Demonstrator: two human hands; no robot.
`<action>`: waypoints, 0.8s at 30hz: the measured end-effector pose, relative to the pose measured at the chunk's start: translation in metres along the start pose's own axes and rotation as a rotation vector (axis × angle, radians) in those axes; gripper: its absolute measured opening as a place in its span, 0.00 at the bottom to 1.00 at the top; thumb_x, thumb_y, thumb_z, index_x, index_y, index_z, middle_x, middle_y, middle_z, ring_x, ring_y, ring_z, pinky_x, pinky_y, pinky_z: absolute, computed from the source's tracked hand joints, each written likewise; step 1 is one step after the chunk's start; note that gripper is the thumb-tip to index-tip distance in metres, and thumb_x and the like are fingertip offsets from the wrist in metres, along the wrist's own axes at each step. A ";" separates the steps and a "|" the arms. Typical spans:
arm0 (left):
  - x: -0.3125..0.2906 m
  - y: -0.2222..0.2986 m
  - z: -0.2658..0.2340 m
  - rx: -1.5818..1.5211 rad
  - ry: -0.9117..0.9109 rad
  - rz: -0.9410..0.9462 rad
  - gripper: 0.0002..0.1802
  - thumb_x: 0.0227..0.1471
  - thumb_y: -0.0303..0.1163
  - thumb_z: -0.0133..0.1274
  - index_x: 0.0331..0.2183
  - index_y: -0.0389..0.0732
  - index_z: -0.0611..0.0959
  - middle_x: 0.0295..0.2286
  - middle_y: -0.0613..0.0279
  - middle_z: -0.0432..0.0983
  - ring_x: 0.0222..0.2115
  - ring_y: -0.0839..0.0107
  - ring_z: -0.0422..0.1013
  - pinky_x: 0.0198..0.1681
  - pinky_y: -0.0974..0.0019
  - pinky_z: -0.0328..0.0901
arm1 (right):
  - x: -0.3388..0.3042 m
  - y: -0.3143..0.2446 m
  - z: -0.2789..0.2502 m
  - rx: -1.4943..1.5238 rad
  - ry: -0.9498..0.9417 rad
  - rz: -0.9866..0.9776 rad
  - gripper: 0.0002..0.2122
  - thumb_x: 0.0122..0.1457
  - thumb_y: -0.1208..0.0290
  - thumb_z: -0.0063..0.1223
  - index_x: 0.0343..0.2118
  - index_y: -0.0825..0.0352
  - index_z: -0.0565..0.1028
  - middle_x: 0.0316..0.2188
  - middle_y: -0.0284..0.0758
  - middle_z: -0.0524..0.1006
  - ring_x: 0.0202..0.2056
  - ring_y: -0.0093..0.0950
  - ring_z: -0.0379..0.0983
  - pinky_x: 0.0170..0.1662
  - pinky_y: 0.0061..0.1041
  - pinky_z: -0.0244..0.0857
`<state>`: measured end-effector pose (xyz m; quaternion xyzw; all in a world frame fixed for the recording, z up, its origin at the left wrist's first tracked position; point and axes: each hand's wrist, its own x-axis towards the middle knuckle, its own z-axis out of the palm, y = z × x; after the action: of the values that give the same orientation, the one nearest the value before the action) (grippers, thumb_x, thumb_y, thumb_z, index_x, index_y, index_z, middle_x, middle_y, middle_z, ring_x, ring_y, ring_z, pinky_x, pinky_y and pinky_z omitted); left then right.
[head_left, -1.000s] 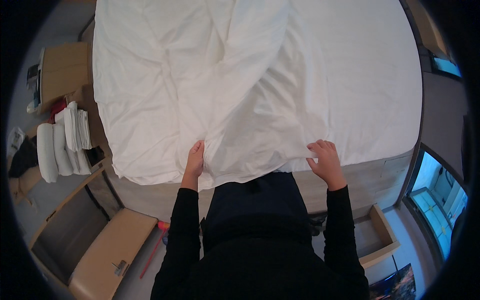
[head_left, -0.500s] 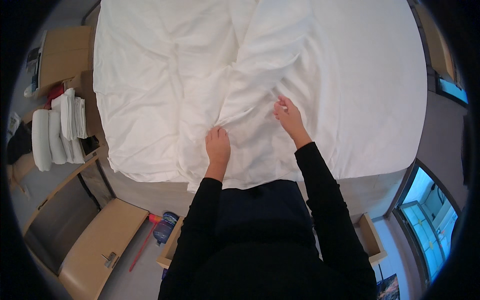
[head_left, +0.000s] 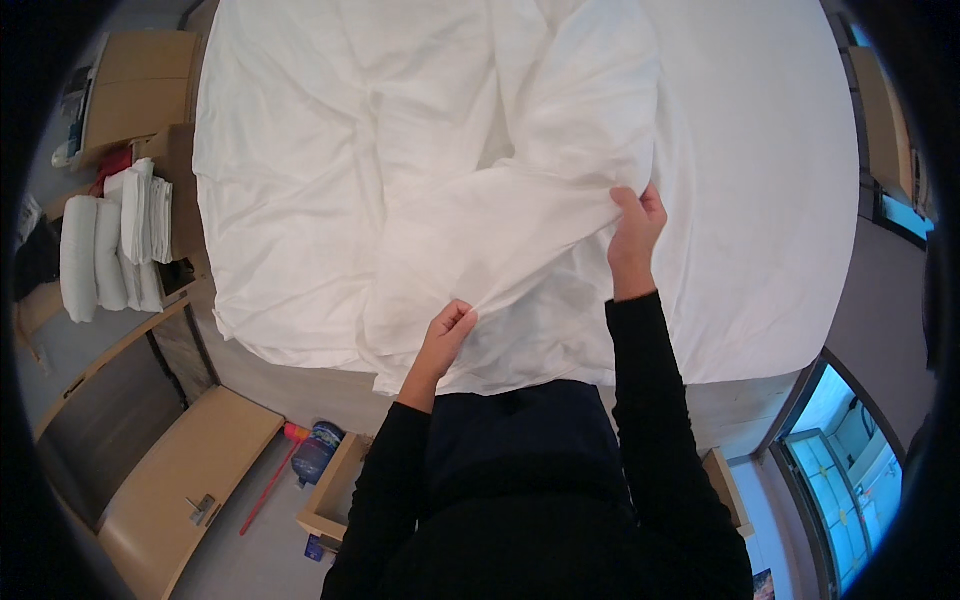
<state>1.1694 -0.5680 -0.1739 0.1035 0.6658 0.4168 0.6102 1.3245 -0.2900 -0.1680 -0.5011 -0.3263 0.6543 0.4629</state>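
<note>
A loose white sheet (head_left: 440, 240) lies rumpled over the left and middle of a bed, whose smooth white surface (head_left: 760, 220) shows at the right. Near the bed's front edge, my left hand (head_left: 445, 340) pinches the edge of the sheet. Farther up and to the right, my right hand (head_left: 637, 225) grips the same edge between thumb and fingers. Between both hands the edge runs taut on a slant, lifted a little, with shaded folds of white cloth beneath it. The fingertips of my right hand are partly behind the cloth.
Folded white linens (head_left: 145, 215) are stacked on the left beside a cardboard box (head_left: 140, 85). At lower left a wooden cabinet door (head_left: 190, 490) hangs open. A large blue water bottle (head_left: 318, 452) stands near an open drawer (head_left: 335, 490). A window (head_left: 840, 470) is at lower right.
My right hand has moved right and closed on the sheet's edge. My left hand has shifted slightly down and right. The cloth between them has been drawn out straight.
</note>
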 end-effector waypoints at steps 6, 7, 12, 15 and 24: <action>-0.005 0.011 0.000 -0.472 -0.061 -0.182 0.13 0.59 0.33 0.47 0.41 0.35 0.77 0.37 0.65 0.75 0.38 0.77 0.70 0.44 0.73 0.64 | 0.004 0.005 0.006 0.489 -0.167 0.517 0.17 0.56 0.63 0.47 0.46 0.64 0.68 0.47 0.34 0.69 0.45 0.37 0.67 0.47 0.41 0.63; -0.006 0.015 0.001 -0.476 -0.051 -0.197 0.14 0.60 0.34 0.47 0.42 0.35 0.77 0.38 0.65 0.76 0.39 0.77 0.70 0.45 0.72 0.65 | 0.008 0.014 0.014 0.323 -0.048 0.627 0.18 0.57 0.59 0.46 0.48 0.62 0.68 0.46 0.32 0.70 0.44 0.34 0.67 0.48 0.41 0.63; -0.021 0.032 -0.008 -0.543 -0.103 -0.236 0.18 0.60 0.37 0.47 0.45 0.33 0.76 0.41 0.61 0.76 0.41 0.74 0.71 0.46 0.70 0.66 | 0.010 0.040 0.039 0.131 -0.111 0.749 0.19 0.61 0.61 0.45 0.53 0.64 0.67 0.51 0.34 0.70 0.47 0.33 0.69 0.51 0.38 0.65; -0.027 0.036 -0.016 -0.497 -0.053 -0.161 0.16 0.61 0.38 0.46 0.42 0.34 0.77 0.38 0.62 0.76 0.38 0.75 0.71 0.44 0.70 0.66 | 0.009 0.036 0.043 0.426 -0.169 0.687 0.17 0.60 0.67 0.46 0.51 0.67 0.69 0.47 0.35 0.74 0.47 0.31 0.71 0.50 0.33 0.67; -0.013 0.052 0.006 0.059 -0.138 -0.018 0.13 0.60 0.38 0.47 0.27 0.40 0.74 0.23 0.75 0.64 0.26 0.83 0.58 0.31 0.77 0.57 | -0.014 -0.025 -0.044 0.257 0.158 0.375 0.15 0.58 0.78 0.44 0.48 0.73 0.69 0.45 0.40 0.75 0.45 0.31 0.72 0.48 0.28 0.67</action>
<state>1.1586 -0.5414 -0.1285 0.1440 0.6351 0.3833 0.6549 1.3745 -0.2960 -0.1527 -0.5396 -0.1046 0.7237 0.4174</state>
